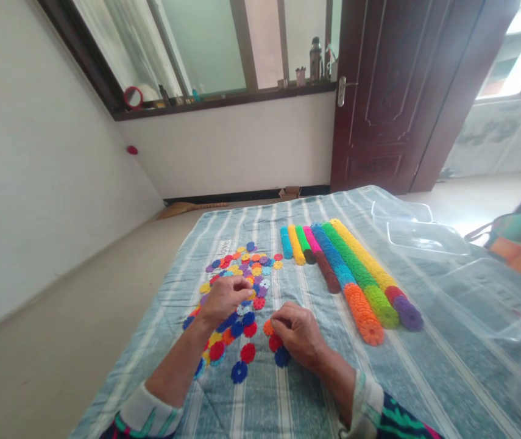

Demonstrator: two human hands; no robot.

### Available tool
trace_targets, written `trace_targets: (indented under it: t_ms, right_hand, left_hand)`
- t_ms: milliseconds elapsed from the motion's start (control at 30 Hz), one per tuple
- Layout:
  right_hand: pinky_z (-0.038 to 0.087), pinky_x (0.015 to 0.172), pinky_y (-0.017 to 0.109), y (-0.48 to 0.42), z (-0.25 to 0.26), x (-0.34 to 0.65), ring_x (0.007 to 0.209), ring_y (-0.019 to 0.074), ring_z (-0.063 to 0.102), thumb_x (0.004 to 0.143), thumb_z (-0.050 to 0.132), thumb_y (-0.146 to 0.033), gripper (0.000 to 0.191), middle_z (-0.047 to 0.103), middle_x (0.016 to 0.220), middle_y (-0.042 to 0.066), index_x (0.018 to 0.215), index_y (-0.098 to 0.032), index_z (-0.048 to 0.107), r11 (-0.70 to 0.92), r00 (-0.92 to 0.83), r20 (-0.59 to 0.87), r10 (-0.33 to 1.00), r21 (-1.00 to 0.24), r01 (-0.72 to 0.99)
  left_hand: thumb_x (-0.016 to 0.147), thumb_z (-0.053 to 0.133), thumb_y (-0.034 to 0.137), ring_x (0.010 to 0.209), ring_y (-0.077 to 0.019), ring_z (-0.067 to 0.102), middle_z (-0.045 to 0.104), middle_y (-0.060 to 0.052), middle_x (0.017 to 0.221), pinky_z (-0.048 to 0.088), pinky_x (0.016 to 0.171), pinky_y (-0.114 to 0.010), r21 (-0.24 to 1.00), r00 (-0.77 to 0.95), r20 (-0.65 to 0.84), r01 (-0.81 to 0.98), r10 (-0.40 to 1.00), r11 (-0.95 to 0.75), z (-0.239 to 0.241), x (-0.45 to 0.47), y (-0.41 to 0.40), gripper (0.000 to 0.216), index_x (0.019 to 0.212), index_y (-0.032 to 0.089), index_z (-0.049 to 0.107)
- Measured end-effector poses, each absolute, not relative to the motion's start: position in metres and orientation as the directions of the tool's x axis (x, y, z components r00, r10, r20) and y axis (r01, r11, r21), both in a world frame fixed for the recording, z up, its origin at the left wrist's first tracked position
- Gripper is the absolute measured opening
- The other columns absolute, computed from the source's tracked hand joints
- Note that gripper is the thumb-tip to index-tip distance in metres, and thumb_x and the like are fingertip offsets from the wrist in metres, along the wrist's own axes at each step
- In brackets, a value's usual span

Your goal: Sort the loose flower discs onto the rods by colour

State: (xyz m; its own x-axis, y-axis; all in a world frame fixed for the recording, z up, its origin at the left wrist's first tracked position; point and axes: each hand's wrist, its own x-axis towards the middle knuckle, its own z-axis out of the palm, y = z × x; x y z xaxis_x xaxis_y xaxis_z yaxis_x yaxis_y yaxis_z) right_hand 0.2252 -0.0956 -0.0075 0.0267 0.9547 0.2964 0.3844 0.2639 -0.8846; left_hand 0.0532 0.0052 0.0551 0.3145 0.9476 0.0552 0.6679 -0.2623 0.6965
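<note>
Loose plastic flower-shaped interlocking discs in many colours lie scattered over the bed cover. My left hand hovers over this scatter, thumb and fingers pinched together beside a yellow disc; whether it grips that disc is hidden. To its right, my right hand is closed at the fingertips on the edge of an orange disc. A red disc and a dark blue disc line up just below that one. Between the hands and nearer me are another red disc and a blue disc.
Long stacked rows of discs, including an orange row and a yellow row, lie to the right. Clear plastic boxes and a large clear lid or box stand farther right. A dark red door is beyond the bed.
</note>
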Motion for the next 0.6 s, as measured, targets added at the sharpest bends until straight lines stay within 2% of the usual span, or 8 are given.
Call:
trace_targets:
  t_ms: [200,333,600]
  right_hand:
    - [0.043,0.064,0.022,-0.094,-0.008,0.225,0.067,0.0117,0.059,0.078,0.059,-0.004,0.023,0.063,0.070,-0.001,0.066,-0.019,0.070,0.249,0.027,0.276,0.961,-0.900,0.358]
    - [0.043,0.063,0.022,-0.093,-0.009,0.225,0.066,0.0117,0.059,0.077,0.059,-0.003,0.023,0.063,0.071,-0.001,0.066,-0.019,0.071,0.243,0.029,0.272,0.962,-0.897,0.368]
    - [0.043,0.063,0.022,-0.092,-0.007,0.224,0.066,0.0124,0.060,0.078,0.059,-0.004,0.024,0.064,0.069,-0.001,0.067,-0.021,0.073,0.243,0.025,0.269,0.963,-0.902,0.356]
  left_hand:
    - [0.066,0.060,0.023,0.061,-0.0123,0.055,0.064,0.001,0.061,0.043,0.062,-0.024,0.727,0.417,0.184,0.551,0.890,-0.409,0.035,0.136,0.038,0.011,0.062,0.015,0.067]
    - [0.069,0.060,0.018,0.063,-0.0124,0.058,0.067,0.000,0.065,0.044,0.062,-0.023,0.734,0.435,0.198,0.529,0.879,-0.427,0.022,0.173,0.058,0.010,0.068,0.014,0.070]
    - [0.070,0.062,0.012,0.067,-0.0120,0.059,0.069,-0.001,0.072,0.046,0.066,-0.023,0.613,0.429,0.244,0.627,0.870,-0.481,0.010,0.195,0.078,0.011,0.070,0.015,0.073]
